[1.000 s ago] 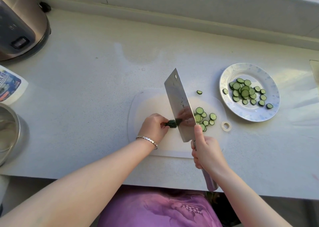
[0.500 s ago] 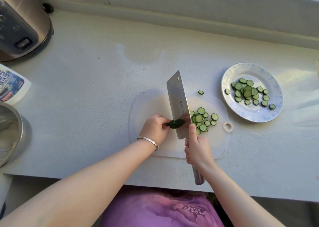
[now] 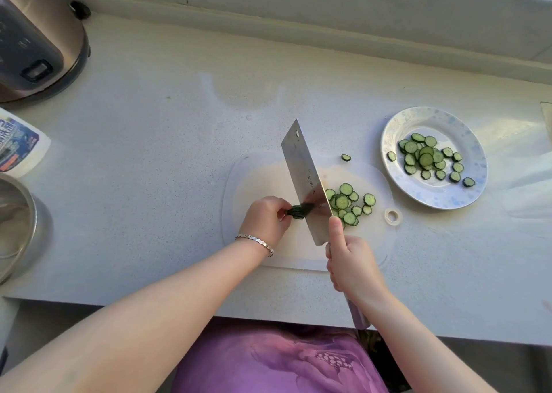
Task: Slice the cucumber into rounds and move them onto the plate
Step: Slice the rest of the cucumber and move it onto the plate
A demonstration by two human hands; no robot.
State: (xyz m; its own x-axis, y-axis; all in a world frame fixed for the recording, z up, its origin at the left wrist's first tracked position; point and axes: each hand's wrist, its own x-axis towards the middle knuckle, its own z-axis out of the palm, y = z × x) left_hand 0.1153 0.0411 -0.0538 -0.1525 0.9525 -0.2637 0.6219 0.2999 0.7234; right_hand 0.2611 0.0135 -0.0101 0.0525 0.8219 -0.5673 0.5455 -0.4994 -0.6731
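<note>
A short dark green cucumber stub (image 3: 296, 211) lies on the white cutting board (image 3: 263, 180), pinched by my left hand (image 3: 265, 219). My right hand (image 3: 352, 265) grips the handle of a broad steel cleaver (image 3: 304, 177), whose blade stands against the stub's right end. Several cut rounds (image 3: 348, 203) lie in a heap right of the blade, and one stray round (image 3: 346, 157) sits at the board's far edge. The blue-speckled white plate (image 3: 397, 129) to the right holds several more rounds (image 3: 427, 159).
A steel cooker (image 3: 33, 43) stands at the far left corner, a printed packet (image 3: 18, 143) and a metal bowl (image 3: 15, 225) below it. The grey counter ends at a front edge (image 3: 209, 312) near my body. A raised ledge (image 3: 328, 37) runs along the back.
The cleaver has shifted slightly left along the stub between cuts, and the heap of rounds beside the blade has grown. My left hand stays on the stub.
</note>
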